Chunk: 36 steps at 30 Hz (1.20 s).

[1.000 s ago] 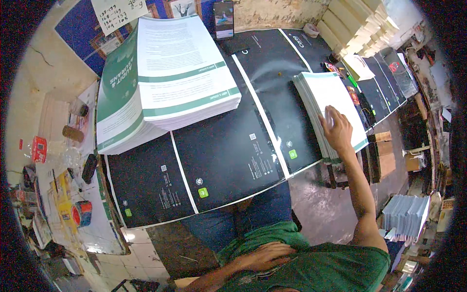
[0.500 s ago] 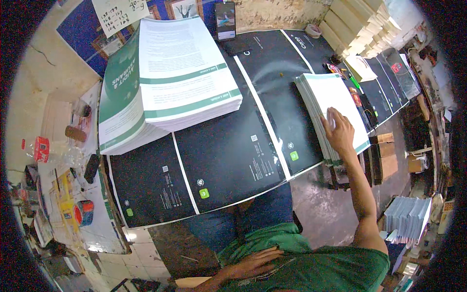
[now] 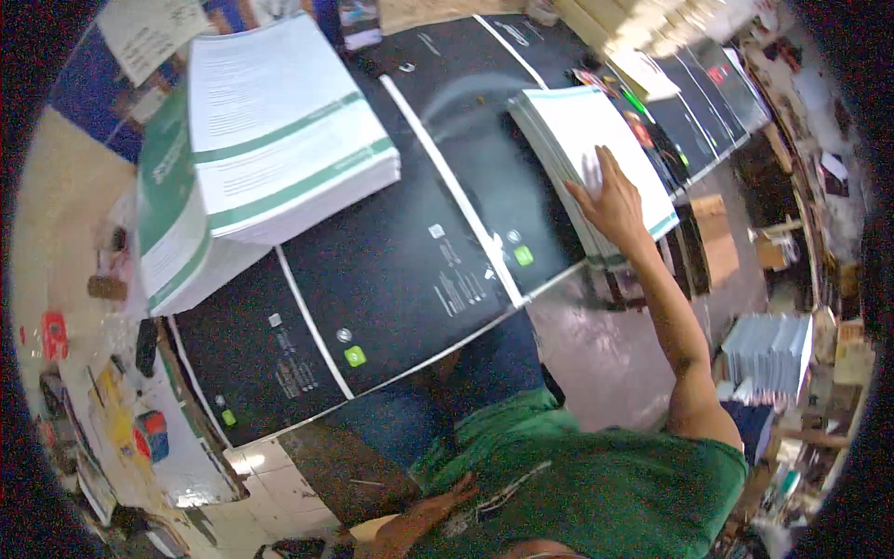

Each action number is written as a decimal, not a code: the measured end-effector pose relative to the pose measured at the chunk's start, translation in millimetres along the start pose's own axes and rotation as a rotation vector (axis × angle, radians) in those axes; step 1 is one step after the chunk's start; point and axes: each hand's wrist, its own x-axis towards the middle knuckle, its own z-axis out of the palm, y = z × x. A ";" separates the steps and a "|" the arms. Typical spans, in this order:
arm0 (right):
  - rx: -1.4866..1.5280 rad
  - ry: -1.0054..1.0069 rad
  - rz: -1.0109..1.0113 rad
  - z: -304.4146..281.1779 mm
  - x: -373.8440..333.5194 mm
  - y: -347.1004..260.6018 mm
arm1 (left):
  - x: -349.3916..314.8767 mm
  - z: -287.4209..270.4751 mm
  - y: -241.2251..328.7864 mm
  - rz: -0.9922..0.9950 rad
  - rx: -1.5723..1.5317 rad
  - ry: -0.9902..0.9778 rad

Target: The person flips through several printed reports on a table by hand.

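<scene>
My right hand (image 3: 612, 202) rests on the near part of a thick stack of white sheets (image 3: 579, 121), fingers apart and flat on the top sheet. The thumb reaches toward the stack's left edge. Against the green shirt at my waist lies my left hand (image 3: 449, 503), its fingers stretched out and partly blurred, with nothing seen in it. To the left stands a larger pile of printed sheets (image 3: 289, 121) with green bands. Its left part is a sloping green-and-white section (image 3: 168, 205).
Black printed sheeting (image 3: 391, 279) with white stripes covers the table. A phone (image 3: 360, 23) stands at the back. Pens and small items (image 3: 633, 98) lie right of the white stack. Bundled papers (image 3: 768, 354) sit low at right; a red-and-blue tape roll (image 3: 152, 435) lies at left.
The whole view has shifted, so the table sits higher and further left. My right hand's fingers have straightened on the stack. My left hand has drawn back a little to the left.
</scene>
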 end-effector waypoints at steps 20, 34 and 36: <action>-0.262 -0.177 -0.039 17.7 11.4 21.0 | 171.0 -169.2 58.7 0.368 0.052 0.911; -0.215 0.078 0.018 -3.3 -3.8 -21.8 | 213.0 -148.5 -8.8 0.431 -0.050 0.845; -0.083 -0.449 0.372 -11.8 12.4 -46.5 | 210.3 -142.6 -3.4 0.414 -0.015 0.837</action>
